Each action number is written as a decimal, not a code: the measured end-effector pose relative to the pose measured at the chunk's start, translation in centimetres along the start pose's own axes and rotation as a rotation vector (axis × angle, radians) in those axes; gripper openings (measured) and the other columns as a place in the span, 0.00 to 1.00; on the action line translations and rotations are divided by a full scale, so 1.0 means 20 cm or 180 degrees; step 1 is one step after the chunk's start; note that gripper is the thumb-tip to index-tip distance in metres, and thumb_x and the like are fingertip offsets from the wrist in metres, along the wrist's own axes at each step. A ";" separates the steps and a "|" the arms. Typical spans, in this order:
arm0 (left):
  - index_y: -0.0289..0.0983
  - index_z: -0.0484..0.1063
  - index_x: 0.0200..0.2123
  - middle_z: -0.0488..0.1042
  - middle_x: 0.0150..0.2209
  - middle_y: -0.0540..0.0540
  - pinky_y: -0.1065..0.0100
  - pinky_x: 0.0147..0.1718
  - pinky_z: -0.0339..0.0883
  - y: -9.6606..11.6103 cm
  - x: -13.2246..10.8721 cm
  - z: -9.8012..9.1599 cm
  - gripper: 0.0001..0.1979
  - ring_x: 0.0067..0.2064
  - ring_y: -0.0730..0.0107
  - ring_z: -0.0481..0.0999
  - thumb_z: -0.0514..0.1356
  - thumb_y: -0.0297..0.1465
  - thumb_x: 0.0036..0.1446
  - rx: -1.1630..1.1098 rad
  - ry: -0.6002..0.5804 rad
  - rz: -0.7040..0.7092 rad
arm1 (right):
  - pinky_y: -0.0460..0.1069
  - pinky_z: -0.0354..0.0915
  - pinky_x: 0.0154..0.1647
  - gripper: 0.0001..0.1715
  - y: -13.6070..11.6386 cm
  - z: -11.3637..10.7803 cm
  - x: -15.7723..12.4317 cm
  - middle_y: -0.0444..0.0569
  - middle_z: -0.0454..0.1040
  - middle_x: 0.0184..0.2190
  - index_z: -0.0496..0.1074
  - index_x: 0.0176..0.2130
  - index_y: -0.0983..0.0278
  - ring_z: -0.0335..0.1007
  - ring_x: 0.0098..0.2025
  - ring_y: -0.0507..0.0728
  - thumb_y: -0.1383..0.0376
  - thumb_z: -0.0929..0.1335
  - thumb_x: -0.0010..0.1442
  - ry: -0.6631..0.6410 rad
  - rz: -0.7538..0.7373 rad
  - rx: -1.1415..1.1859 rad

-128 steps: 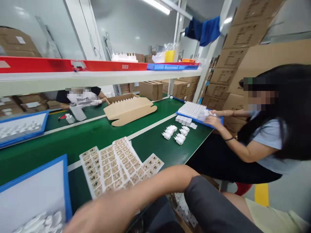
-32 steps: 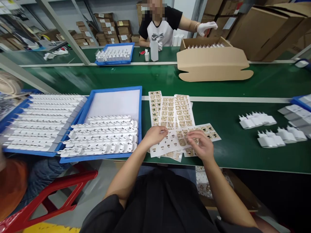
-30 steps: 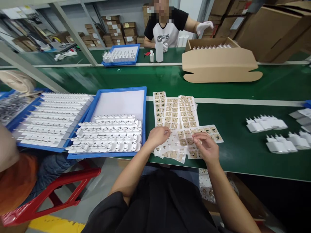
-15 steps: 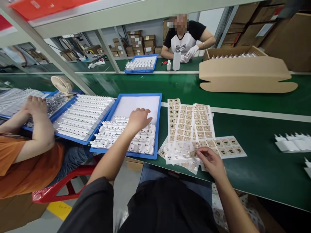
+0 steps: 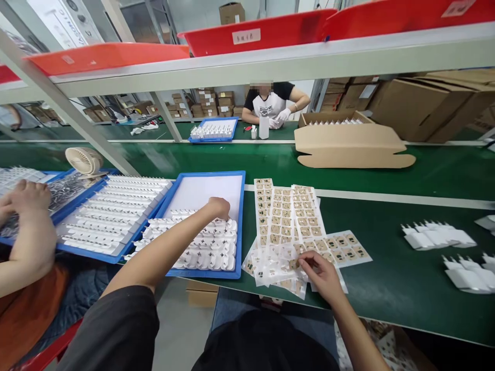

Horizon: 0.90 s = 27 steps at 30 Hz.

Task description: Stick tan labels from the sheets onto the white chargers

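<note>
My left hand (image 5: 219, 208) is over the upper right of the white plug parts (image 5: 209, 247) in a blue-rimmed tray (image 5: 240, 226). Its fingers are bent down and closed at the parts; what they hold, if anything, is hidden. My right hand (image 5: 319, 273) pinches a small tan sticker (image 5: 294, 264) at the thumb and fingertips, above a clear backing sheet. Under and behind it, sheets of tan stickers (image 5: 281, 214) lie fanned out on the green table (image 5: 371, 216).
White plugs (image 5: 436, 234) stand at the right. Another tray of plugs (image 5: 116, 211), a fan (image 5: 84, 161) and a co-worker's arm (image 5: 33, 226) are at the left. Across the table, a gloved person sits near an open cardboard box (image 5: 348, 141). A shelf with red bins (image 5: 263, 33) crosses above.
The view has tilted up and shifted right. My left hand has gone from spread fingers above the tray to bent, closed fingers at the plug parts. My right hand keeps its pinch.
</note>
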<state>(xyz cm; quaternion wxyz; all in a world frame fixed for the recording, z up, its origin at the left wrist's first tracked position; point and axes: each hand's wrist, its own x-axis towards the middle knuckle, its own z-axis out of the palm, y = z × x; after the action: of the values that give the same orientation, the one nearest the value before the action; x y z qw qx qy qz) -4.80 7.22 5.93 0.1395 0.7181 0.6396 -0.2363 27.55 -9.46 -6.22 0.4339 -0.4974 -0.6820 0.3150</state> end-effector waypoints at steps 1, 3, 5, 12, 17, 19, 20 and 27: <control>0.40 0.81 0.33 0.81 0.37 0.34 0.51 0.47 0.68 0.00 0.00 -0.01 0.15 0.50 0.39 0.77 0.73 0.40 0.41 -0.0041 0.0021 0.0012 | 0.52 0.71 0.35 0.14 0.00 0.00 0.00 0.50 0.77 0.32 0.74 0.37 0.61 0.75 0.33 0.59 0.54 0.67 0.66 -0.0002 -0.0032 -0.0024; 0.39 0.81 0.33 0.81 0.37 0.35 0.52 0.46 0.69 0.00 -0.01 -0.05 0.14 0.49 0.40 0.77 0.73 0.36 0.40 -0.0139 0.0158 0.0043 | 0.52 0.72 0.34 0.14 -0.01 0.00 0.00 0.50 0.77 0.32 0.74 0.37 0.61 0.75 0.33 0.59 0.54 0.67 0.66 -0.0015 -0.0085 -0.0071; 0.38 0.80 0.37 0.81 0.40 0.35 0.54 0.46 0.70 -0.03 -0.05 -0.10 0.15 0.49 0.41 0.78 0.71 0.35 0.43 -0.0268 0.0437 0.0070 | 0.52 0.72 0.34 0.13 -0.02 -0.01 0.01 0.49 0.77 0.32 0.74 0.37 0.60 0.75 0.33 0.59 0.55 0.66 0.66 0.0000 -0.0115 -0.0106; 0.40 0.72 0.51 0.78 0.51 0.43 0.63 0.46 0.71 -0.04 -0.51 0.02 0.22 0.50 0.57 0.77 0.61 0.45 0.57 -0.2122 0.1869 0.1128 | 0.53 0.72 0.34 0.11 -0.02 -0.01 0.00 0.50 0.77 0.33 0.74 0.38 0.59 0.76 0.34 0.60 0.56 0.67 0.66 0.0030 -0.0204 -0.0213; 0.39 0.69 0.45 0.77 0.48 0.41 0.61 0.48 0.72 0.17 -0.74 0.45 0.18 0.48 0.60 0.78 0.68 0.38 0.53 -0.4175 0.1919 0.1613 | 0.52 0.71 0.34 0.09 -0.03 0.01 0.01 0.50 0.77 0.34 0.74 0.38 0.59 0.75 0.34 0.59 0.58 0.67 0.66 0.0099 -0.0192 -0.0335; 0.40 0.63 0.43 0.77 0.48 0.40 0.62 0.47 0.73 0.27 -0.75 0.60 0.19 0.48 0.62 0.78 0.67 0.38 0.54 -0.4817 0.1806 0.1812 | 0.52 0.71 0.35 0.08 -0.03 0.01 0.01 0.50 0.77 0.35 0.74 0.37 0.59 0.74 0.34 0.59 0.58 0.68 0.65 0.0103 -0.0172 -0.0343; 0.41 0.61 0.43 0.76 0.51 0.39 0.61 0.47 0.73 0.31 -0.74 0.65 0.19 0.50 0.61 0.78 0.67 0.38 0.55 -0.5034 0.1699 0.1872 | 0.52 0.71 0.35 0.08 -0.04 0.01 0.01 0.50 0.76 0.35 0.74 0.37 0.60 0.74 0.35 0.59 0.58 0.68 0.65 0.0106 -0.0154 -0.0346; 0.42 0.57 0.44 0.76 0.53 0.36 0.56 0.53 0.71 0.44 -0.70 0.75 0.20 0.57 0.57 0.76 0.65 0.38 0.57 -0.4820 0.1469 0.1883 | 0.51 0.72 0.38 0.06 -0.22 0.05 -0.02 0.49 0.75 0.34 0.73 0.38 0.59 0.74 0.36 0.58 0.59 0.70 0.64 0.0304 0.0217 0.0407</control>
<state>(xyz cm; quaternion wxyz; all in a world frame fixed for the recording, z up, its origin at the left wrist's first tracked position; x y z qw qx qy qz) 0.45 -13.57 -0.53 0.5050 0.5988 0.4234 0.4551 24.90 -11.26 -2.91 0.4858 -0.5061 -0.6218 0.3483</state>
